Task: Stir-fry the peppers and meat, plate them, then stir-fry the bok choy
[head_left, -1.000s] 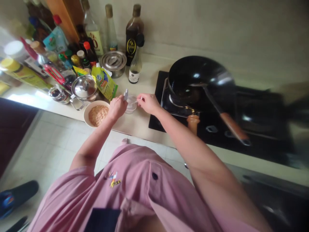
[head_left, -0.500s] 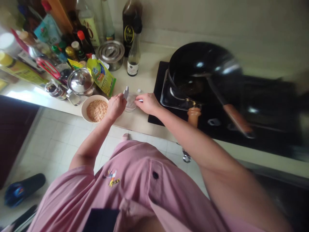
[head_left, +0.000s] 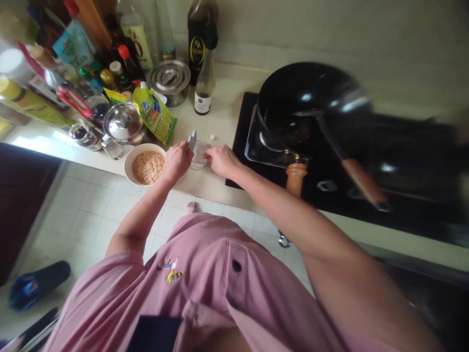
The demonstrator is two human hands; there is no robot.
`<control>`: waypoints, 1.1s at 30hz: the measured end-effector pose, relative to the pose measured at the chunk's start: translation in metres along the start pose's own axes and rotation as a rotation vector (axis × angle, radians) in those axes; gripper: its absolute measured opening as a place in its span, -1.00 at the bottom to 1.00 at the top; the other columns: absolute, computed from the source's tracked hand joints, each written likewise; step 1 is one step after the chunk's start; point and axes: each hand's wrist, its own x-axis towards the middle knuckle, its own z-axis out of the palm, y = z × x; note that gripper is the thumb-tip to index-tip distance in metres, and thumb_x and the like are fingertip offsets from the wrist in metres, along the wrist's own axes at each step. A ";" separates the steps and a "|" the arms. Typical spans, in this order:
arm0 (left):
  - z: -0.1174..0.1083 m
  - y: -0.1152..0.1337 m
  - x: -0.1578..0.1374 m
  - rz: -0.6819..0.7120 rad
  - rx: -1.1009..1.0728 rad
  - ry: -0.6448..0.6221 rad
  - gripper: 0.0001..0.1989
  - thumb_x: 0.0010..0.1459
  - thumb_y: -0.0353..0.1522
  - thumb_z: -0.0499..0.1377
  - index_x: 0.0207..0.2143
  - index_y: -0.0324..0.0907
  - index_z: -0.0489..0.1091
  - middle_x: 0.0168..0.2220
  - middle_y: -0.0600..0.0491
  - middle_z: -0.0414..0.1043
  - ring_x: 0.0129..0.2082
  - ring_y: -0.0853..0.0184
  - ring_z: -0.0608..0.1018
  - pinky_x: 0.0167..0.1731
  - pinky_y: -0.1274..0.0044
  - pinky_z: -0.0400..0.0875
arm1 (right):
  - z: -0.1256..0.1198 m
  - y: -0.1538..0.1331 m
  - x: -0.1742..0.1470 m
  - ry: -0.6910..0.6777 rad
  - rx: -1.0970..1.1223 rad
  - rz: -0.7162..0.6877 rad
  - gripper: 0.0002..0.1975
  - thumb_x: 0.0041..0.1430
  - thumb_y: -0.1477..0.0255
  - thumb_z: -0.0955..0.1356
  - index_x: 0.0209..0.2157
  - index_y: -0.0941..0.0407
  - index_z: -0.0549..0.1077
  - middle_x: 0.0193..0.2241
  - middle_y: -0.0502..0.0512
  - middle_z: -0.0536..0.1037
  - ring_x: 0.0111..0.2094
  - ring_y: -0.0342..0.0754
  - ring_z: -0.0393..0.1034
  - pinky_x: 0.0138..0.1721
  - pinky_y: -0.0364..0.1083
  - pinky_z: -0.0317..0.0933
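Observation:
My left hand point(head_left: 178, 163) is closed on a pale grey, upright piece point(head_left: 192, 140) that looks like the raised lid of a small clear container point(head_left: 199, 155). The container stands on the counter between my hands, with whitish contents. Over its right side, my right hand point(head_left: 223, 160) has its fingers pinched together. Whatever they hold is hidden behind the fingers. Just left of my left hand sits a white bowl point(head_left: 128, 171) of light brown, lumpy food point(head_left: 148, 167). A small white cap-like thing point(head_left: 212, 137) lies behind the container.
On the right, a black wok point(head_left: 286, 93) rests on the stove point(head_left: 238, 168) with a wooden-handled spatula point(head_left: 361, 178) in it. Behind my hands stand a dark bottle point(head_left: 204, 90), a lidded steel pot point(head_left: 169, 80) and a green pouch point(head_left: 156, 115). Several seasoning bottles crowd the left.
My right fingers have turned over slightly, and the white piece seen at their tips is now hidden. My left hand stays in place on the grey piece.

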 end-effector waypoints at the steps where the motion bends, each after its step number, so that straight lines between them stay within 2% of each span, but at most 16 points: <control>1: 0.000 0.000 0.000 0.000 0.000 0.001 -0.80 0.19 -0.43 0.00 -0.30 -0.24 0.42 -0.34 -0.10 0.52 -0.28 0.26 0.56 -0.23 0.52 0.34 | -0.001 0.000 0.001 -0.007 0.034 0.019 -0.75 0.12 0.55 0.30 -0.23 0.14 0.59 -0.23 0.18 0.56 -0.14 0.06 0.44 -0.09 -0.07 0.29; 4: -0.001 0.002 0.001 0.004 0.004 -0.001 -0.79 0.20 -0.43 -0.01 -0.30 -0.23 0.42 -0.34 -0.09 0.52 -0.28 0.26 0.56 -0.24 0.53 0.35 | -0.005 0.003 0.003 -0.013 0.104 0.081 -0.77 0.08 0.54 0.34 -0.25 0.12 0.60 -0.24 0.10 0.58 -0.12 0.00 0.44 -0.06 -0.12 0.28; 7: -0.002 0.004 0.002 0.009 0.020 -0.011 -0.78 0.20 -0.42 -0.02 -0.30 -0.23 0.43 -0.34 -0.09 0.52 -0.30 0.25 0.57 -0.25 0.52 0.35 | -0.009 0.009 0.002 0.001 0.168 0.121 -0.80 0.05 0.55 0.35 -0.29 0.13 0.61 -0.35 0.05 0.58 -0.19 -0.06 0.47 -0.09 -0.17 0.29; 11: -0.002 0.003 0.003 0.008 0.033 -0.007 -0.78 0.20 -0.42 -0.01 -0.31 -0.23 0.43 -0.35 -0.09 0.52 -0.30 0.26 0.57 -0.25 0.53 0.35 | -0.009 0.019 0.000 0.018 0.465 0.252 -0.84 0.06 0.59 0.34 -0.35 0.19 0.58 -0.53 0.02 0.53 -0.46 -0.17 0.42 -0.26 -0.20 0.31; 16: -0.002 0.002 0.004 0.010 0.032 -0.011 -0.77 0.21 -0.42 -0.03 -0.31 -0.23 0.43 -0.33 -0.12 0.53 -0.30 0.24 0.57 -0.25 0.51 0.35 | -0.014 0.019 -0.007 0.037 0.678 0.327 -0.87 0.12 0.63 0.32 -0.31 0.26 0.52 -0.53 0.05 0.51 -0.58 -0.28 0.31 -0.50 -0.28 0.22; 20: -0.004 0.006 0.005 0.017 0.064 -0.025 -0.76 0.22 -0.42 -0.04 -0.30 -0.24 0.42 -0.33 -0.14 0.54 -0.32 0.22 0.57 -0.28 0.51 0.34 | -0.042 0.018 -0.028 0.084 0.917 0.356 -0.92 0.13 0.67 0.32 -0.37 0.27 0.46 -0.57 0.04 0.46 -0.63 -0.31 0.24 -0.61 -0.30 0.11; 24: -0.005 0.010 0.006 0.011 0.101 -0.008 -0.76 0.21 -0.43 -0.04 -0.30 -0.26 0.43 -0.34 -0.14 0.53 -0.32 0.24 0.57 -0.28 0.52 0.34 | -0.085 0.034 -0.065 0.230 1.179 0.337 -0.92 0.11 0.69 0.33 -0.38 0.27 0.44 -0.57 0.04 0.43 -0.62 -0.30 0.23 -0.61 -0.30 0.10; 29: -0.004 0.012 0.009 -0.002 0.117 0.016 -0.77 0.17 -0.44 -0.03 -0.33 -0.26 0.43 -0.38 -0.10 0.52 -0.34 0.27 0.57 -0.27 0.55 0.35 | -0.121 0.066 -0.110 0.459 1.144 0.450 -0.85 0.09 0.71 0.30 -0.40 0.22 0.45 -0.56 0.06 0.43 -0.60 -0.28 0.23 -0.59 -0.27 0.13; 33: 0.000 0.016 0.010 0.008 0.079 0.010 -0.77 0.18 -0.43 -0.02 -0.31 -0.25 0.43 -0.37 -0.11 0.53 -0.32 0.28 0.57 -0.26 0.55 0.35 | -0.126 0.072 -0.121 0.492 1.098 0.451 -0.83 0.07 0.70 0.31 -0.46 0.19 0.48 -0.56 0.11 0.43 -0.57 -0.22 0.23 -0.55 -0.20 0.17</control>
